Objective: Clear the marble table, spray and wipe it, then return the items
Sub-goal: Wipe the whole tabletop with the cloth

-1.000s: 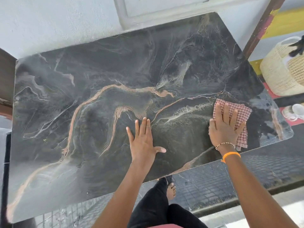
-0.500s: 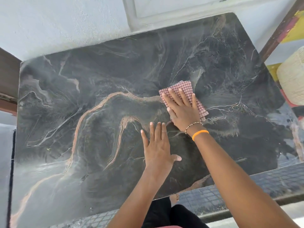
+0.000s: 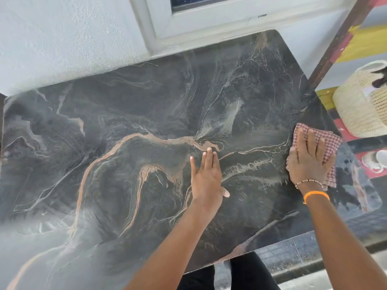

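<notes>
My right hand [image 3: 310, 162] lies flat with its fingers [image 3: 313, 143] spread wide, pressing down on the red checked cloth [image 3: 330, 143]. It grips nothing; the palm just pins the cloth. The cloth sits at the right of the frame, near the right edge of the marble table [image 3: 104, 164]. My left hand [image 3: 206, 178] is flat too, fingers together, thumb out, resting bare on the stone in the middle, with nothing in it.

I think the cloth is soft, light and floppy. It will bunch up if I push from one corner, so a flat palm on its middle seems best. It is folded into a rough square, with one corner pointing to the upper right. The table looks hard, heavy and slick. Its long side runs from left to right across the frame. Nothing else sits on it.
</notes>
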A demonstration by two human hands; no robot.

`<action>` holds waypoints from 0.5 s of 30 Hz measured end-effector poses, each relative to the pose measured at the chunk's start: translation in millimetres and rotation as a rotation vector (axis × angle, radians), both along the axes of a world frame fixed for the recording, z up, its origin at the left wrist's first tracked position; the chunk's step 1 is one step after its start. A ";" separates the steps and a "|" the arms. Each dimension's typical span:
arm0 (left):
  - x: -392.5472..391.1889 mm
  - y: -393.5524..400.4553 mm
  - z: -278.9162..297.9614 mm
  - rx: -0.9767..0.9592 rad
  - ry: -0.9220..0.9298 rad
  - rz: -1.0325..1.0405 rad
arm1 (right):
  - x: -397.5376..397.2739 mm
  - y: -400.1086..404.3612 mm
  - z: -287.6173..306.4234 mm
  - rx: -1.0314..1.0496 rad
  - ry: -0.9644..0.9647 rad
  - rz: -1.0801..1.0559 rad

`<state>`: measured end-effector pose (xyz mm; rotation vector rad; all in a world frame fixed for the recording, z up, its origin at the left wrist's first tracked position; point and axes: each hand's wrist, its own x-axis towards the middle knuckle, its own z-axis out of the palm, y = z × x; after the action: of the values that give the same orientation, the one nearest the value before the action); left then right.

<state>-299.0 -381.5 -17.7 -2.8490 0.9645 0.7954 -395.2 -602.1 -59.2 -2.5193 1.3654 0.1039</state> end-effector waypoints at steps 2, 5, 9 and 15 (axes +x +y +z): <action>1.0 -4.8 0.9 0.007 0.011 0.010 | -4.5 22.8 -1.7 0.007 0.023 0.006; -0.5 -10.4 1.0 0.031 0.000 0.020 | 1.6 52.6 -3.1 -0.038 0.082 0.182; -7.0 -16.2 2.1 0.011 -0.021 0.101 | 30.6 70.5 3.1 -0.084 0.043 0.543; -29.2 -62.2 2.0 -0.093 -0.026 0.311 | 102.7 25.7 -1.1 -0.046 -0.022 0.876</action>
<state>-328.2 -443.7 -15.7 -3.1287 0.5751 0.7485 -292.5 -576.4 -60.4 -2.9406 0.1703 0.2089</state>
